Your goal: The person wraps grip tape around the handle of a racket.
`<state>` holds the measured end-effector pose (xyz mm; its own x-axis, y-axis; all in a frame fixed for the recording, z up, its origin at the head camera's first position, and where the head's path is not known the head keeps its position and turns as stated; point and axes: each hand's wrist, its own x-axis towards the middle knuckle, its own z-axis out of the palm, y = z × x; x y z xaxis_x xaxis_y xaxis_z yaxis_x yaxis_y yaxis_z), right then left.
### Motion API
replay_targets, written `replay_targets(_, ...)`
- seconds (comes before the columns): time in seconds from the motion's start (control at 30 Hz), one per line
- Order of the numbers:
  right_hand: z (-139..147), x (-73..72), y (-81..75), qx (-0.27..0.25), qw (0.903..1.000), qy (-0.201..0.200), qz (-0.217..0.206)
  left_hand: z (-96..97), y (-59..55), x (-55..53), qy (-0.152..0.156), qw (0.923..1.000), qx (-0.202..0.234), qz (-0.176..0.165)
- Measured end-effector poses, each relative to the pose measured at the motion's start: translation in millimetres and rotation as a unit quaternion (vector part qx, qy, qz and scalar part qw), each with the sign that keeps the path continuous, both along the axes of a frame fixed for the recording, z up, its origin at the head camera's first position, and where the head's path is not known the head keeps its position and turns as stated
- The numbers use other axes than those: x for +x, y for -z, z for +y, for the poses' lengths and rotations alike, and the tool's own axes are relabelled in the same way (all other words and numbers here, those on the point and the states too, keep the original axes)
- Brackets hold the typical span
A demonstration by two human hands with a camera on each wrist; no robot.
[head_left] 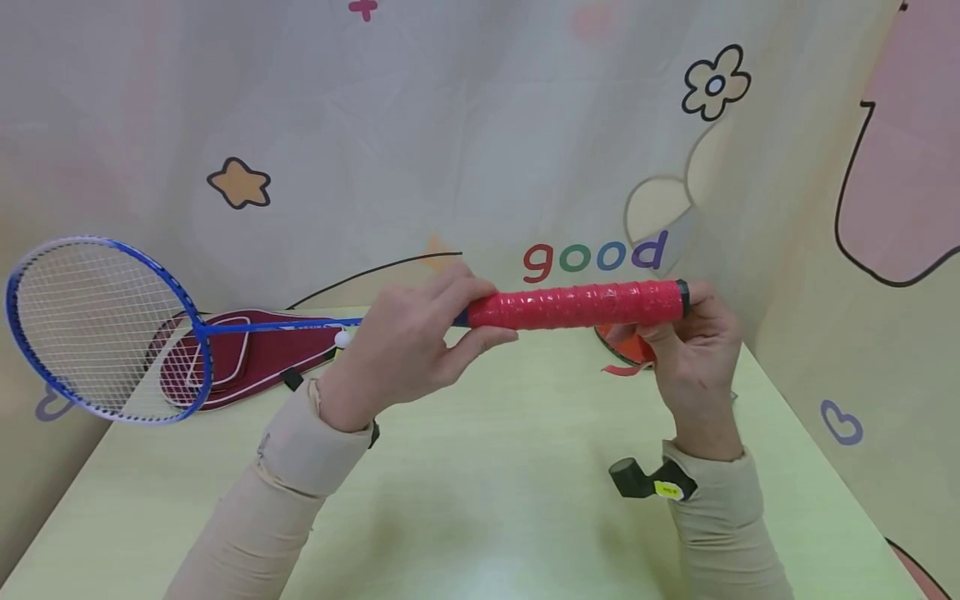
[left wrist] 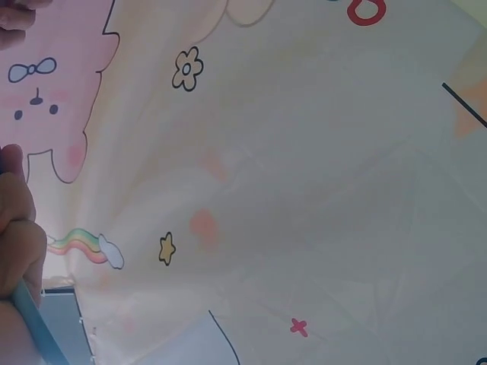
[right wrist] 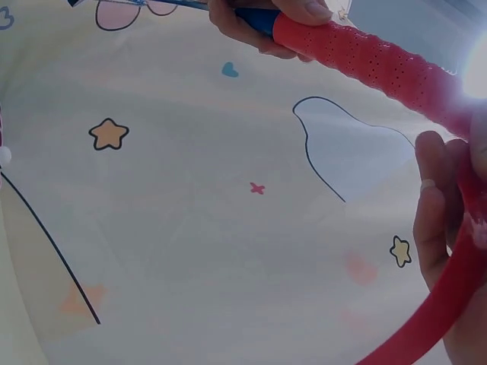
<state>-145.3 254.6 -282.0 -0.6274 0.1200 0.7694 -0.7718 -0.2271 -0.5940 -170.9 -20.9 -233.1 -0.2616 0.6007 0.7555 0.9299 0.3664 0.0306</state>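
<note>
A blue badminton racket (head_left: pixel 107 407) is held level above the table, its strung head to the left. Red grip tape (head_left: pixel 577 306) with a perforated, ridged surface covers its handle. My left hand (head_left: pixel 420 342) grips the racket where the blue cone meets the tape, thumb below and fingers above. At the dark butt cap (head_left: pixel 682 299), my right hand (head_left: pixel 697 358) pinches the tape at the handle's end. From that hand a loose length of red tape (right wrist: pixel 449 285) curves down in the right wrist view. Fingers (left wrist: pixel 19 251) show at the left wrist view's edge.
A dark red racket bag (head_left: pixel 277 337) lies at the back left of the table (head_left: pixel 480 483), partly behind the racket head. Behind my right hand is a partly hidden orange-red round thing (head_left: pixel 611 337) with a dark rim. A printed curtain (head_left: pixel 450 125) hangs behind.
</note>
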Motion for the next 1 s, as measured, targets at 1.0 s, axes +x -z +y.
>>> replay_targets(1.0, 1.5, 1.8, 0.7, -0.023, 0.9996, 0.002, -0.015, 2.6, -1.2, 0.7, 0.007, 0.9999, -0.006, -0.013)
